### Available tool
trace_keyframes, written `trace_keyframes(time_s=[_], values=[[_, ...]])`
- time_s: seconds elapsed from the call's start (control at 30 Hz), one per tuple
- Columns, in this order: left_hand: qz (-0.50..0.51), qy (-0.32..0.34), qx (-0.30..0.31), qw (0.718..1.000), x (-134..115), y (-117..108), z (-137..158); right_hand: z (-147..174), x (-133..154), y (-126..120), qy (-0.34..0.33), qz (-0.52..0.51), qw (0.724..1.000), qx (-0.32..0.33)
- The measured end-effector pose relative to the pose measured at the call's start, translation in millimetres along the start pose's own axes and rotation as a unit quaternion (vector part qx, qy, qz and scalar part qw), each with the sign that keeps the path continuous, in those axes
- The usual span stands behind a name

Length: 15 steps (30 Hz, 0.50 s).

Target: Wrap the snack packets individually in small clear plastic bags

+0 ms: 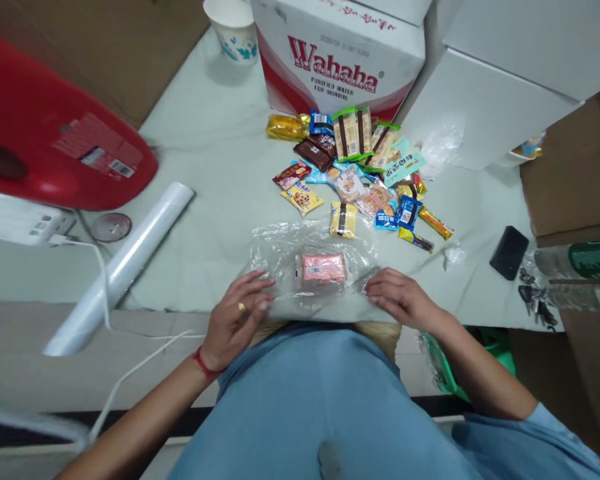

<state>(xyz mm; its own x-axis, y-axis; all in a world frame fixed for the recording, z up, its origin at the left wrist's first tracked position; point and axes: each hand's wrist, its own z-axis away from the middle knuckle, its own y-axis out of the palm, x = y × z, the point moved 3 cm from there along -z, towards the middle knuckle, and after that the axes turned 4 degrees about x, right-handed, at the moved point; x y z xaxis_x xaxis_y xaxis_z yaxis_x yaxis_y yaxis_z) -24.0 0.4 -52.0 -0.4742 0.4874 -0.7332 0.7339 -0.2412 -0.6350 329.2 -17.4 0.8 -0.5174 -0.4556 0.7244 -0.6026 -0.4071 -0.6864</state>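
Observation:
A small pink-wrapped packet (324, 267) lies near the table's front edge, with crumpled clear plastic film (280, 250) spread around it. Whether the film passes over or under the packet I cannot tell. At the film's left side, my left hand (240, 307) is open, its fingers stretched out and their tips touching the plastic. My right hand (403, 297) is closed at the right side, fingertips pressed together on the film. Just beyond the film sits a yellow snack packet (343, 220), in front of a pile of mixed wrapped snacks (350, 183).
Behind the snacks stands a Wahaha carton (340, 67), with a paper cup (233, 33) beside it. To the left are a red jug (55, 133), a film roll (125, 267) and a white power strip (25, 217). A black case (509, 253), keys (536, 300) and bottles (575, 260) lie right.

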Motion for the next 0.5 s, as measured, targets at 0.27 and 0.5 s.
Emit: trace_keyframes(time_s=[0.27,0.5], values=[[-0.028,-0.165,-0.154,0.974,35,4,-38,-49,-55,-14,0.232,-0.089,0.968,-0.021],[-0.032,-0.210,-0.262,0.941,28,-10,-27,-58,-75,6,0.299,0.010,0.954,-0.015]])
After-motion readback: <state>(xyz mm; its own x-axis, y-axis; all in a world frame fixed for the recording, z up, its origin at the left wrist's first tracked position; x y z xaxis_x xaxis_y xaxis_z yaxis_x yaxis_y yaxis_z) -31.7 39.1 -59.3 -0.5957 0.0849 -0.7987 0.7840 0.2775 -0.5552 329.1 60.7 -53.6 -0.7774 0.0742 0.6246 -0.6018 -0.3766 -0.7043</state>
